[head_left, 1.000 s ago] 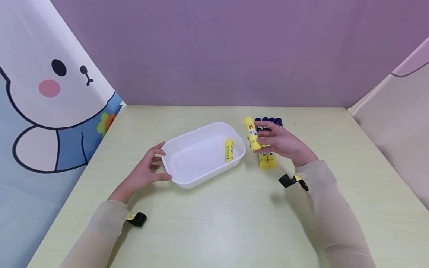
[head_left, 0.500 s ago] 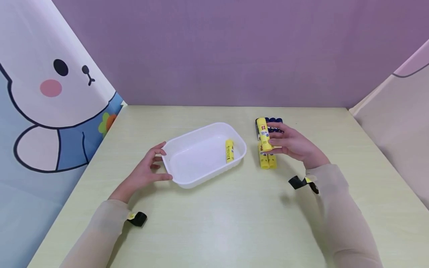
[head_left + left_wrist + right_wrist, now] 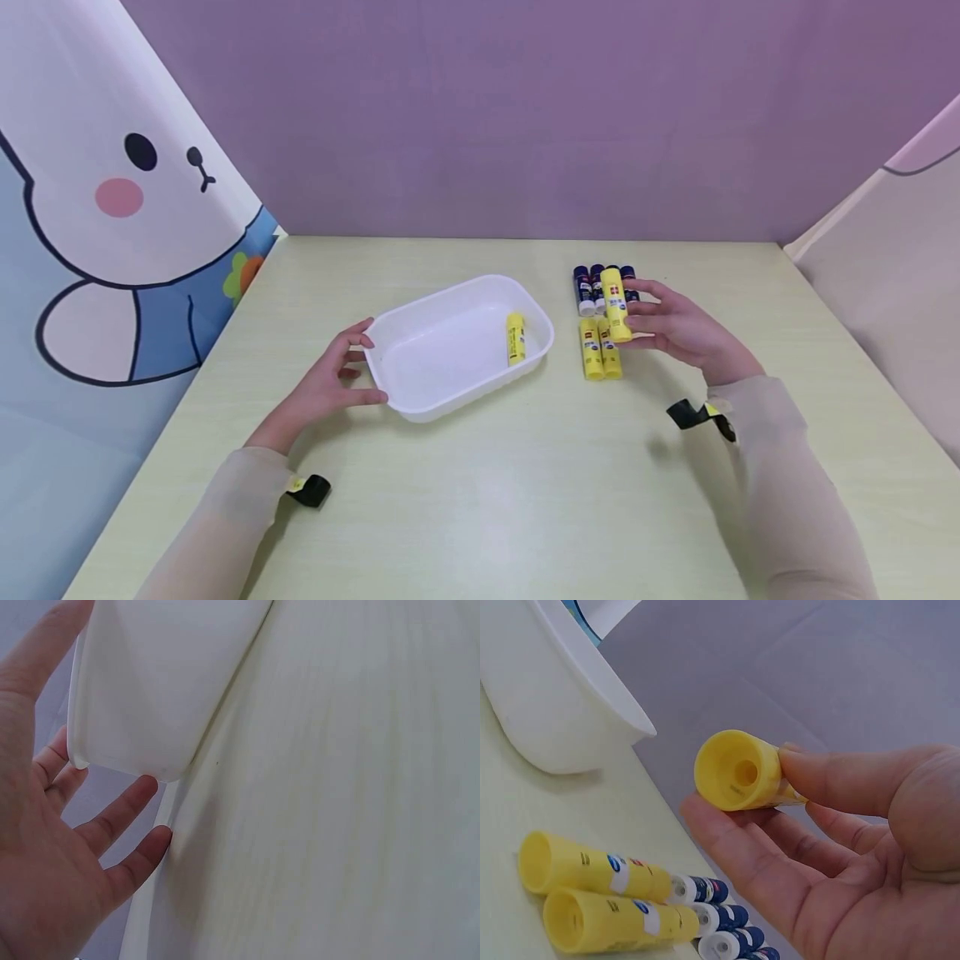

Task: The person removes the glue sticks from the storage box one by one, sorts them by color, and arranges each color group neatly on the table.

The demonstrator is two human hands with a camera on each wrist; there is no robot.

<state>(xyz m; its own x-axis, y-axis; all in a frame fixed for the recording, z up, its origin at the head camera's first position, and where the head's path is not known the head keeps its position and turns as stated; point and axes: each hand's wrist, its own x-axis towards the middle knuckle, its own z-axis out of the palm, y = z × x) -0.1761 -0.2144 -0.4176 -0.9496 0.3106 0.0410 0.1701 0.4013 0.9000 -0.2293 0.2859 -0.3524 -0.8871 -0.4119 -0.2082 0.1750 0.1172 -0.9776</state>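
My left hand [image 3: 330,377] holds the left end of a white plastic tray [image 3: 476,392], thumb and fingers spread across its end. One yellow glue stick [image 3: 516,338] lies inside, at the tray's right end. My right hand [image 3: 678,329] pinches another yellow glue stick [image 3: 615,307] between thumb and fingers, above the table. In the right wrist view, the hollow base of that held glue stick [image 3: 735,771] faces the camera. Just below it, two yellow glue sticks [image 3: 592,352] lie side by side. Behind these is a row of dark blue glue sticks [image 3: 584,292], partly hidden.
A pale wood-grain table [image 3: 480,508] carries everything. A purple wall [image 3: 525,117] closes off its back edge. On the left hangs a panel with a cartoon animal [image 3: 90,250], on the right a pale panel [image 3: 892,275]. Each wrist wears a black strap [image 3: 309,490].
My right hand has moved right with the yellow glue stick, from beside the tray to over the row of glue sticks. The left hand and tray have stayed put.
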